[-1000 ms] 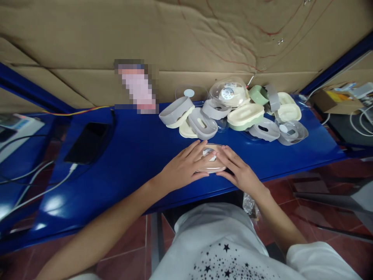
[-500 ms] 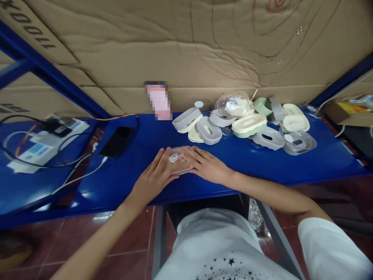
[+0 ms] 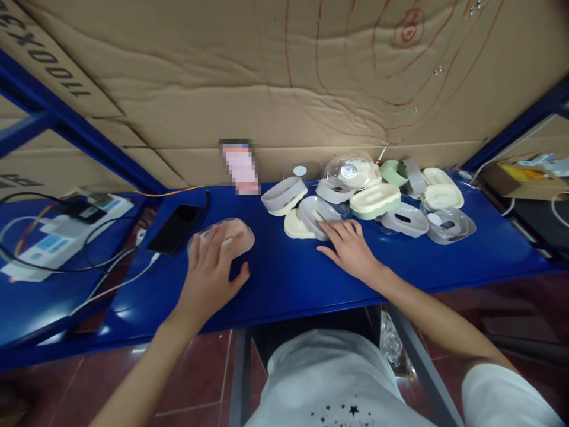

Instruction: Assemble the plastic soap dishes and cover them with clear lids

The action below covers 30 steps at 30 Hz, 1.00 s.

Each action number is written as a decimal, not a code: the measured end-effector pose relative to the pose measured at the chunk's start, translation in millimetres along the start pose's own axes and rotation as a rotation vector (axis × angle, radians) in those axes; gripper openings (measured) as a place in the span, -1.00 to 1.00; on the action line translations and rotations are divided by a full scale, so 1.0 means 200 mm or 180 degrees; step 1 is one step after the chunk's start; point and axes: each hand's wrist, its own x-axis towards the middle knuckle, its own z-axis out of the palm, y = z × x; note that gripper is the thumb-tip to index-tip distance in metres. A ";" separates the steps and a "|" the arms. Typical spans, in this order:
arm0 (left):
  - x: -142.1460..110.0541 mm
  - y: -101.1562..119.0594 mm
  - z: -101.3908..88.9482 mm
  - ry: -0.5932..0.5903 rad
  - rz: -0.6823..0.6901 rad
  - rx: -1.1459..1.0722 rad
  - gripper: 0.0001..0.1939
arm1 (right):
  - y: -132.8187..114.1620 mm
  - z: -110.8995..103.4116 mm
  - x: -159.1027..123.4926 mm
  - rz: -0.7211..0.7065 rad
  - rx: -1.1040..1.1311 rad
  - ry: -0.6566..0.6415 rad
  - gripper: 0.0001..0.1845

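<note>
1 hand (image 3: 208, 264) on container (image 3: 243, 238); cardboard (image 3: 56, 62): "1100X".

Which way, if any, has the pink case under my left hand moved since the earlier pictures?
Yes: left, judged against the black phone lying on the blue table; the pink case is now much closer to it.

- The left hand (image 3: 212, 267) lies palm down, fingers spread, over a pinkish oval piece (image 3: 242, 236) on the blue counter (image 3: 275, 290).
- The right hand (image 3: 351, 246) reaches its fingertips to a gray oval piece (image 3: 312, 213), thumb held apart.
- That gray piece partly overlaps a cream piece (image 3: 292, 228).
- To the right, more gray, cream and green parts are heaped with a labeled clear dome (image 3: 349, 171).
- A dark phone (image 3: 175, 230) with a white cable lies near the left hand.
- Cardboard (image 3: 178, 83) marked with red curves stands behind.
</note>
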 end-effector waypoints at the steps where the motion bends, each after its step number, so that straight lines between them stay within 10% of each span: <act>1: 0.06 0.04 0.01 0.0007 0.0087 -0.0088 -0.15 | 0.00 -0.01 -0.03 -0.0018 -0.0007 -0.0001 -0.50; 9: 0.68 0.18 0.27 -0.0501 -0.0211 -0.0358 -0.45 | -0.02 -0.15 -0.41 -0.0002 0.0282 -0.0004 -0.67; 13: 0.77 0.18 0.35 -0.0744 -0.0412 -0.0308 -0.64 | 0.02 -0.16 -0.56 0.0337 0.0342 0.0141 -0.66; 21: 0.36 0.28 0.10 0.0359 -0.0199 -0.0415 -0.69 | 0.03 -0.16 -0.51 0.0588 0.0825 0.0545 -0.65; 30: -0.30 0.38 0.08 0.0187 -0.0281 -0.0227 -0.63 | 0.16 -0.20 -0.43 -0.0041 0.1342 -0.0070 -0.59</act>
